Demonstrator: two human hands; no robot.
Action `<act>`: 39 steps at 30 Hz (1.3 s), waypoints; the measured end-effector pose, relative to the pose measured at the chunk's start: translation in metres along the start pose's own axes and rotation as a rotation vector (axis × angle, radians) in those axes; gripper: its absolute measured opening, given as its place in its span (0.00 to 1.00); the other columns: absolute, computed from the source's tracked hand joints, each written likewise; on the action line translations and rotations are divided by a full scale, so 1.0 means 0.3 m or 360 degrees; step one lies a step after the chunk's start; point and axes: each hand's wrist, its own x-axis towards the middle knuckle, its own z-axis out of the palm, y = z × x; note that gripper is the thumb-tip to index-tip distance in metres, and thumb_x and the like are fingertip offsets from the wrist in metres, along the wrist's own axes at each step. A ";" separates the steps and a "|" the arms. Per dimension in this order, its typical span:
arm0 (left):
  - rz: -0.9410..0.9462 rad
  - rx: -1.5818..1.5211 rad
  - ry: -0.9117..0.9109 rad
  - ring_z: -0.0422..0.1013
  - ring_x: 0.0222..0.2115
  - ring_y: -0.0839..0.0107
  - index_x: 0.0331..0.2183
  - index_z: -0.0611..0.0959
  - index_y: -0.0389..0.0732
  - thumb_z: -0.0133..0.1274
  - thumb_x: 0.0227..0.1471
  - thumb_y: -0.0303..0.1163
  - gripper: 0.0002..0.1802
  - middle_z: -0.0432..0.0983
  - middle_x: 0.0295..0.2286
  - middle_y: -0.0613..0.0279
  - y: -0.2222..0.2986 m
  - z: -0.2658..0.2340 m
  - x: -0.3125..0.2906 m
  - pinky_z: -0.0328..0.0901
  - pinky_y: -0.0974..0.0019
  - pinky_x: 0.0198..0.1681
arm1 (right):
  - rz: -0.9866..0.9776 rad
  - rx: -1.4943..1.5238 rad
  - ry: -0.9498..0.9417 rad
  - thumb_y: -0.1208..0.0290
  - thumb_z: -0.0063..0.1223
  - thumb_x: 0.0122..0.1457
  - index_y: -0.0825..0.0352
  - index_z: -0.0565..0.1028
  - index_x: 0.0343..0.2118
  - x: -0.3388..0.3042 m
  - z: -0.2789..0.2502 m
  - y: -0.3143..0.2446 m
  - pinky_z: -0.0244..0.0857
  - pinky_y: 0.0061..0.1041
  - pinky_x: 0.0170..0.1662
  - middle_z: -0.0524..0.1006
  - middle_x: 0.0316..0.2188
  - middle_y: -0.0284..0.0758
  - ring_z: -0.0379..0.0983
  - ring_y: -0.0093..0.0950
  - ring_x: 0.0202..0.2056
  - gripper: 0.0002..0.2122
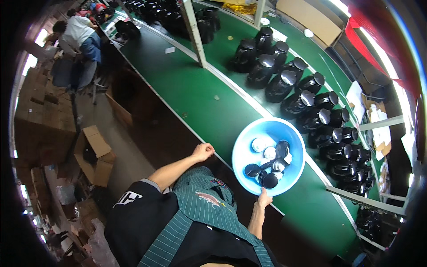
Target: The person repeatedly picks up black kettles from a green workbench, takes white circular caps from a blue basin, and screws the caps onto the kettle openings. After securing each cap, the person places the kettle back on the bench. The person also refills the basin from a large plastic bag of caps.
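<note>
A round light-blue plastic basin (238, 165) stands on the green table, close to its near edge. Inside it lie several round caps, some white and some black, such as a black cap (270, 180) and a white cap (258, 144). My right hand (265, 199) grips the basin's near rim, thumb on top and the other fingers mostly hidden below. My left hand (203, 152) is apart from the basin, over the table's near edge. Its fingers are curled in, and nothing shows in them.
Beyond a pale rail, several rows of glossy black jar-shaped housings (281, 85) stand on the green table (173, 95). A white post (194, 35) rises from the rail. An opened cardboard box (95, 153) sits on the floor to the left. Another person (82, 35) is at the far left.
</note>
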 end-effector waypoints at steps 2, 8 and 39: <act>-0.0020 0.0129 -0.0020 0.83 0.33 0.64 0.35 0.88 0.39 0.63 0.54 0.40 0.13 0.86 0.31 0.56 -0.055 -0.034 -0.102 0.76 0.59 0.39 | 0.0254 0.0430 -0.0268 0.80 0.62 0.57 0.74 0.74 0.52 -0.059 0.122 0.018 0.79 0.38 0.39 0.81 0.41 0.40 0.81 0.34 0.39 0.19; -0.0199 0.0057 -0.0008 0.82 0.31 0.68 0.36 0.87 0.39 0.63 0.55 0.40 0.14 0.86 0.29 0.59 -0.208 -0.172 -0.273 0.75 0.64 0.39 | 0.0560 0.0606 -0.0775 0.73 0.61 0.65 0.71 0.71 0.49 -0.294 0.476 -0.085 0.81 0.45 0.44 0.78 0.42 0.39 0.81 0.37 0.41 0.14; 0.0026 -0.0027 0.0103 0.81 0.31 0.69 0.37 0.85 0.40 0.62 0.58 0.35 0.09 0.84 0.29 0.59 -0.491 -1.584 0.233 0.74 0.64 0.36 | -0.1425 -0.2348 -0.0410 0.53 0.65 0.58 0.68 0.71 0.60 -0.379 1.637 -0.553 0.64 0.44 0.63 0.74 0.56 0.53 0.68 0.49 0.61 0.32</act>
